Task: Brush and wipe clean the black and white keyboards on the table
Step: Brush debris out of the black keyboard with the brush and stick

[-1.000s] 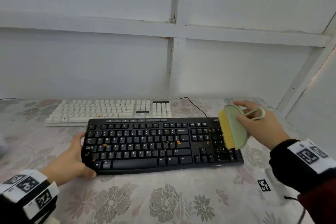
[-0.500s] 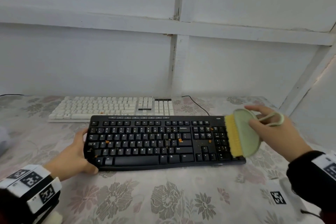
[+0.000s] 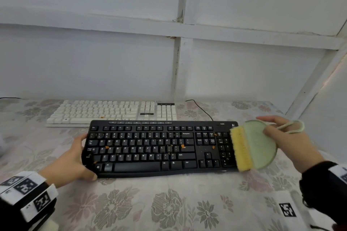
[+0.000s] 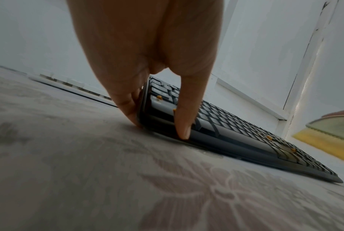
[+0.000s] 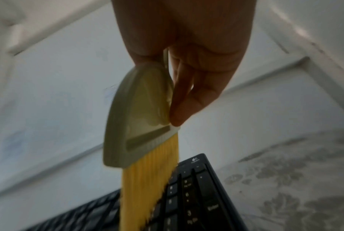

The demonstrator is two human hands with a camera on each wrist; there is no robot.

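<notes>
A black keyboard (image 3: 159, 148) lies in front of me on the flowered tablecloth, with several small orange crumbs among its keys. My left hand (image 3: 75, 157) grips its left end (image 4: 147, 112), thumb on the front edge and fingers along the side. My right hand (image 3: 287, 142) pinches a pale green brush (image 3: 261, 144) with yellow bristles (image 3: 241, 149), held on edge over the number pad at the right end. The bristles (image 5: 145, 187) hang down onto the number pad keys (image 5: 186, 195). A white keyboard (image 3: 112, 111) lies just behind the black one.
White panelled walls close off the back and right of the table (image 3: 169, 208). A black cable (image 3: 199, 108) runs from behind the black keyboard toward the wall. A white tag with a black marker (image 3: 287, 210) lies on the cloth at the front right.
The brush in my right hand has shifted slightly rightward to the keyboard's right end. The left hand keeps its hold on the left end.
</notes>
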